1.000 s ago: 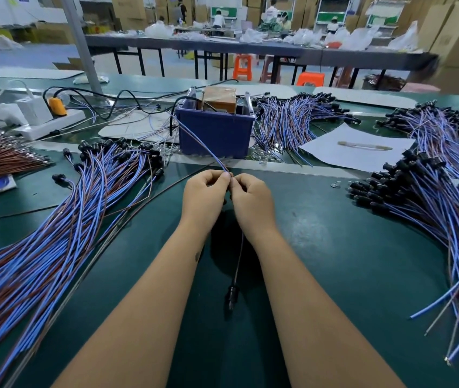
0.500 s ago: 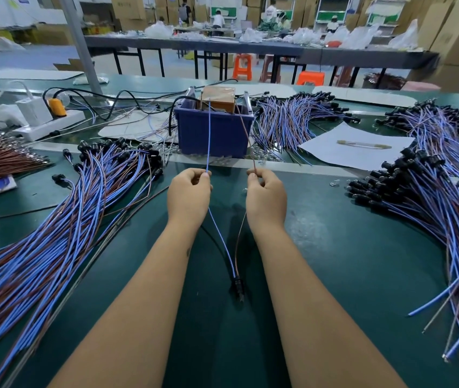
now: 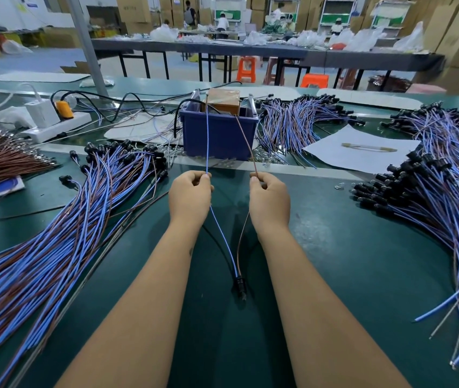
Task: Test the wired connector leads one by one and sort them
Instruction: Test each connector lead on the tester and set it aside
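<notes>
Lead under test: black connector lies on green table between the forearms; its two wires rise apart toward blue bin.
Left hand: pinches blue wire; wire tip reaches the bin's left side.
Right hand: pinches brown wire; tip at bin's right rim.
Left pile: blue-brown leads, fanned.
Right pile: same leads, connectors inward.
Far side: paper sheet, power strip.
</notes>
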